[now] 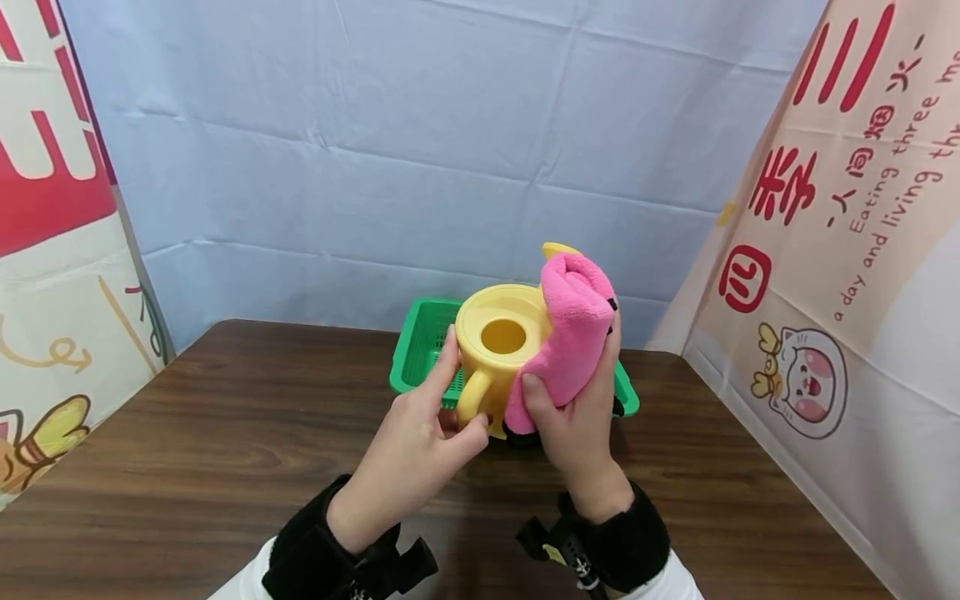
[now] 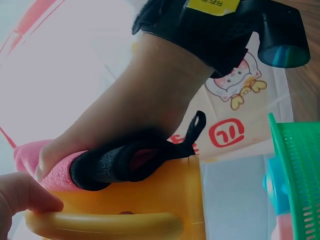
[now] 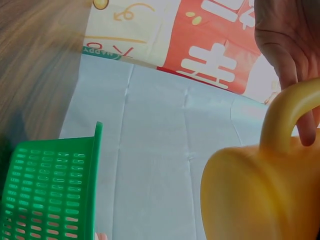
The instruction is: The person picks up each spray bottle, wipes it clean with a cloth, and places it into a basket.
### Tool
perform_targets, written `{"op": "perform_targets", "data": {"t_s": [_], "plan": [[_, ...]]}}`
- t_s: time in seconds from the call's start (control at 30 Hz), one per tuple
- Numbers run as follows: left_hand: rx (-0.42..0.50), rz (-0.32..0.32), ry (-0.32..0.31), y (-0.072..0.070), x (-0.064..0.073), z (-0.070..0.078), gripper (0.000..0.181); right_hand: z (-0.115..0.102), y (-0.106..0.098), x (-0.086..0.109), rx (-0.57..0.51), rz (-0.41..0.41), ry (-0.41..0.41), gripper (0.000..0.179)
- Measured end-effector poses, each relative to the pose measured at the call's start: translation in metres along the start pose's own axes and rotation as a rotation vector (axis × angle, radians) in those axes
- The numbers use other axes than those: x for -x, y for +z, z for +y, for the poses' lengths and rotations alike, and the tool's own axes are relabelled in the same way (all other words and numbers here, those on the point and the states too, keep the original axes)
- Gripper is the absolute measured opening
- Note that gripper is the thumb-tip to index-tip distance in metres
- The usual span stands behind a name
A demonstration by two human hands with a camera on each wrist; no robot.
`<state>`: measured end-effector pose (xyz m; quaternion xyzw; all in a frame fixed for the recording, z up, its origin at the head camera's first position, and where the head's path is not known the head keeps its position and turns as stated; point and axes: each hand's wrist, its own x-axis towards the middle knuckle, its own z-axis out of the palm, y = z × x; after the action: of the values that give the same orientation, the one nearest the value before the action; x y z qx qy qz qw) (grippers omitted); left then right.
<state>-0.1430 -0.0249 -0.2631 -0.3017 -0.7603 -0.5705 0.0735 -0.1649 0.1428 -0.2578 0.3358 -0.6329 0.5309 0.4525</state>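
Observation:
A yellow watering can [image 1: 477,325] is held up in front of me, its round top opening facing the head camera. My left hand [image 1: 416,446] grips it at the handle [image 1: 472,396], with fingers along its side. In my right hand [image 1: 581,433] is a pink cloth [image 1: 567,333], bunched against the can's right side. The yellow tip of a spout [image 1: 558,248] shows above the cloth. The left wrist view shows the cloth's black trim [image 2: 107,167] and a black hanging loop [image 2: 196,132]. The fingers behind the cloth are mostly hidden.
Behind the can, a green perforated basket [image 1: 408,346] stands on the dark wooden table [image 1: 285,417]. Beside the basket's wall in the left wrist view appears a blue item [image 2: 276,185]. A pale blue sheet [image 1: 375,167] hangs at the back, with printed cloths [image 1: 817,275] on both sides.

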Motion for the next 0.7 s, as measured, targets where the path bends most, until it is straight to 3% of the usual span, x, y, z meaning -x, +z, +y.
{"op": "perform_targets", "data": {"t_s": [0.2, 0.37, 0.53, 0.7], "plan": [[0.151, -0.034, 0.002, -0.003, -0.002, -0.003, 0.082, -0.01, 0.002, -0.004, -0.02, -0.015, 0.03, 0.072], [0.256, -0.015, 0.005, -0.007, -0.003, -0.002, 0.081, 0.004, -0.002, 0.0, 0.014, -0.033, 0.033, 0.075], [0.302, 0.066, 0.031, -0.012, -0.004, 0.001, 0.079, 0.024, -0.005, 0.01, 0.233, -0.054, 0.045, 0.088], [0.371, 0.124, 0.091, -0.017, -0.005, 0.002, 0.078, 0.027, -0.003, 0.014, 0.387, -0.08, 0.063, 0.091]]}}
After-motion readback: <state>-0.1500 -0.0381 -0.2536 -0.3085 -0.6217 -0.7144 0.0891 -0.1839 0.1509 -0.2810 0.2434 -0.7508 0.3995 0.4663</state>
